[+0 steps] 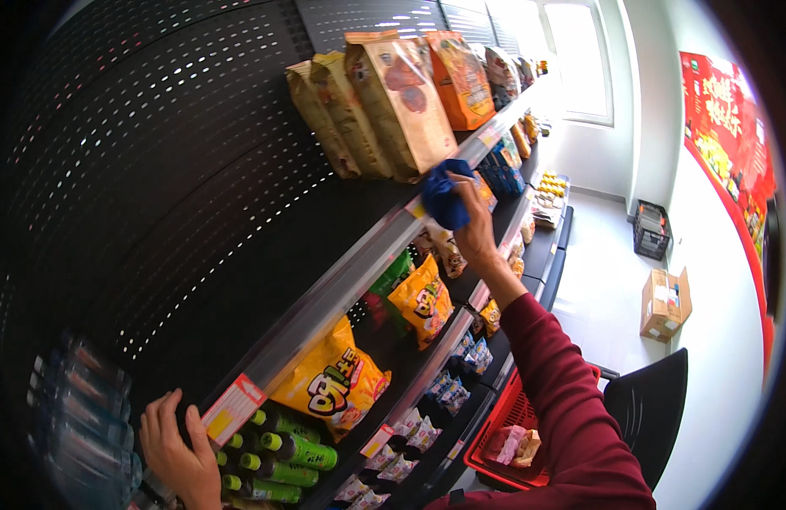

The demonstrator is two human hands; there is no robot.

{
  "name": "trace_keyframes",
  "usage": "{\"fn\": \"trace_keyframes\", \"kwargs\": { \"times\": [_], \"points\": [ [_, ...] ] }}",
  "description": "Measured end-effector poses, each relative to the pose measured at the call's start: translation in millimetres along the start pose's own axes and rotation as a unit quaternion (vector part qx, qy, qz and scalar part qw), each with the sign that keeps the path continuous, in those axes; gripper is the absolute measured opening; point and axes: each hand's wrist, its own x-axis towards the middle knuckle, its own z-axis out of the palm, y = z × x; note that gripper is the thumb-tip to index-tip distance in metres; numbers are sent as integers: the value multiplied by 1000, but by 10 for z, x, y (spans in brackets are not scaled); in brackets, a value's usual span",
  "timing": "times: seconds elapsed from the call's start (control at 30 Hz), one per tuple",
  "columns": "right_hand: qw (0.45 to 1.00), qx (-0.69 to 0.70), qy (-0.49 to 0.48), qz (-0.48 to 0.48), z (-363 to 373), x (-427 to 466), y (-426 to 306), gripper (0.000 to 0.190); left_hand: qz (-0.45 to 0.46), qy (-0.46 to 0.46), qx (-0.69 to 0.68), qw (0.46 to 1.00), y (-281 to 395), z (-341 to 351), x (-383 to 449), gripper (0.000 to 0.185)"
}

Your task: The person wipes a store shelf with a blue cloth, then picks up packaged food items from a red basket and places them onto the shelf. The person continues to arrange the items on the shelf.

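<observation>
My right hand (472,220) is closed on a crumpled blue cloth (447,194), which lies against the price rail (342,280) on the front edge of the black top shelf (240,280). A tan snack bag (409,105) stands just above the cloth. My left hand (179,446), its fingers apart and nothing seen in it, rests at the near end of that shelf edge, beside a red and white price tag (233,409). Yellow snack bags (332,376) and green-capped bottles (297,449) sit on the lower shelf.
Clear plastic bottles (87,421) stand at the far left. An orange snack bag (460,80) is farther along the top shelf. A red basket (501,440) with packets, a black chair (651,414), an open cardboard box (664,306) and a black crate (651,231) are on the right.
</observation>
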Motion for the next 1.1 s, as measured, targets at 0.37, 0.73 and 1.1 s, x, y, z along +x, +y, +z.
{"fn": "trace_keyframes", "kwargs": {
  "times": [0.37, 0.73, 1.1],
  "points": [
    [996, -31, -67, -40, 280, -463, -1252, 43, 19, 46, -24, 998, -19, 17, 30, 27],
    [941, 160, -235, -184, 681, -874, -3365, 44, 139, 251, -135, 948, -405, -251, -424, 23],
    [838, 285, -350, -305, 1046, -574, -4452, 50, -18, 243, -123, 962, -686, -257, -1392, 30]
  ]
}}
